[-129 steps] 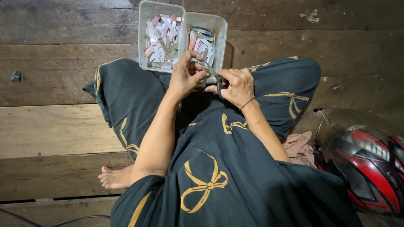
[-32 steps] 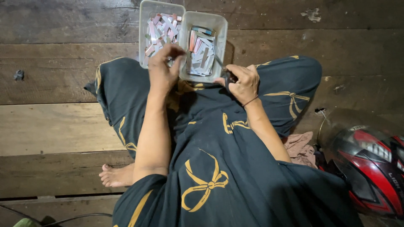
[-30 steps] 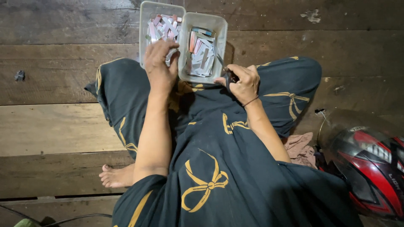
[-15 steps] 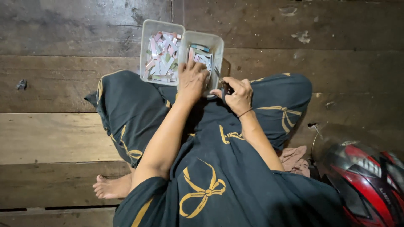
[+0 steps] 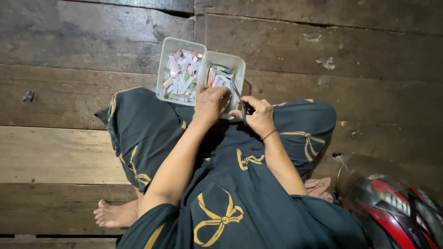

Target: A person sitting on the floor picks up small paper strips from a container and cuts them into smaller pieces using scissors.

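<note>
- Head view: a seated person is seen from above, legs crossed under a dark robe (image 5: 258, 193) patterned with gold bows, on a plank floor (image 5: 60, 152).
- Two pale plastic tubs are set side by side on the floor just past the knees, touching each other.
- The left tub (image 5: 166, 60) is filled with small strips in pink, white and green.
- The right tub (image 5: 240, 64) is seen to hold similar strips and small cards; its near part is hidden by the hands.
- The left hand (image 5: 211, 102) is held over the near edge of the right tub, fingers curled down; what is pinched in it cannot be told.
- The right hand (image 5: 257, 115) is closed on scissors (image 5: 240, 99), whose thin blades are pointed up toward the right tub.
- The two hands are held close together, almost touching.
- A thin dark band (image 5: 269, 134) is worn on the right wrist.
- A bare foot (image 5: 115, 214) is shown at the robe's lower left, resting on the floor.
- A red and black helmet (image 5: 397, 212) is lying on the floor at the lower right, well apart from the tubs.
- A pinkish cloth (image 5: 319, 187) is bunched between the robe and the helmet.
</note>
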